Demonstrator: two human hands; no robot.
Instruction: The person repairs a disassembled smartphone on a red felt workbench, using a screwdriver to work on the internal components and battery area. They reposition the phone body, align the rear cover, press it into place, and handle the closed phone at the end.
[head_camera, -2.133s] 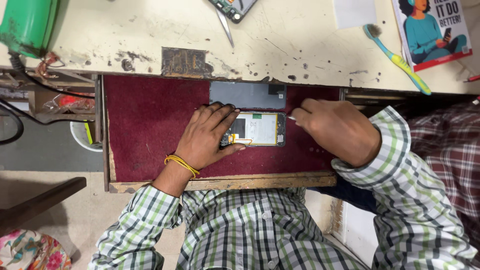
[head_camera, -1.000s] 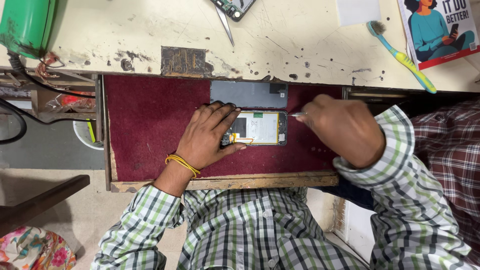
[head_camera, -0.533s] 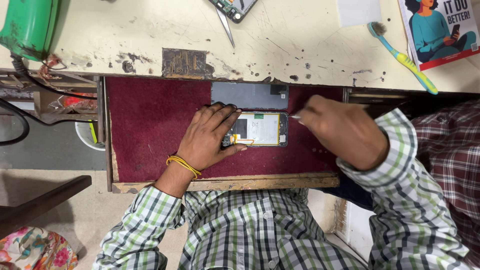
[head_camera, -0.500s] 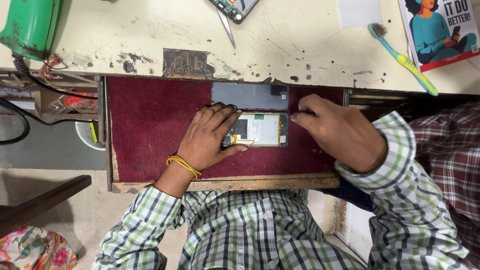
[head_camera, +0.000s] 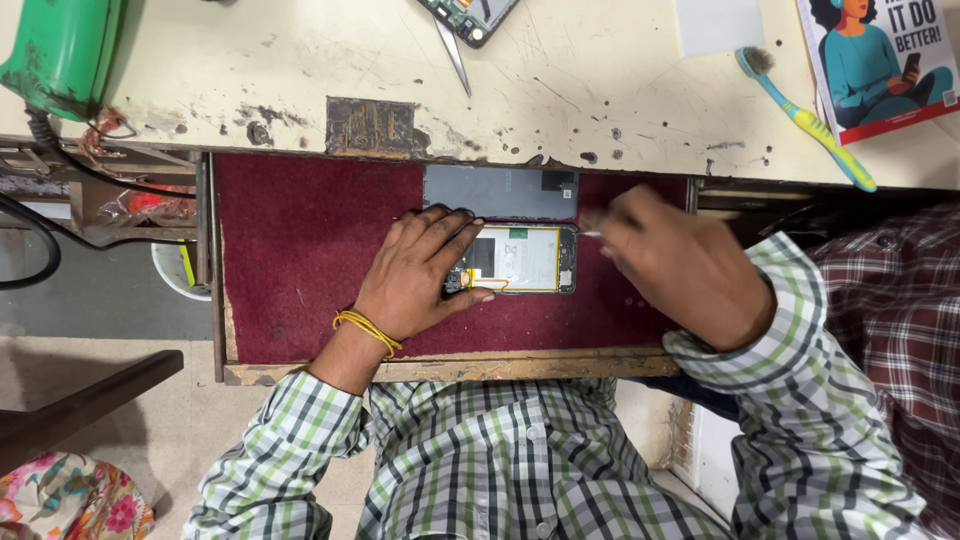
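Opened phone (head_camera: 520, 259) lying long axis left-right on the maroon drawer mat (head_camera: 300, 250), pinned at its left end by the flat, spread left hand (head_camera: 415, 275), right hand (head_camera: 680, 265) closed on 1 thin tool (head_camera: 590, 234) touching its right end.

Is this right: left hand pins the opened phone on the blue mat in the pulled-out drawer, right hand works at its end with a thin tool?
Not quite. The head view shows the mat is dark red, not blue. The rest holds: the left hand pins the opened phone, and the right hand works at its end with a thin tool.
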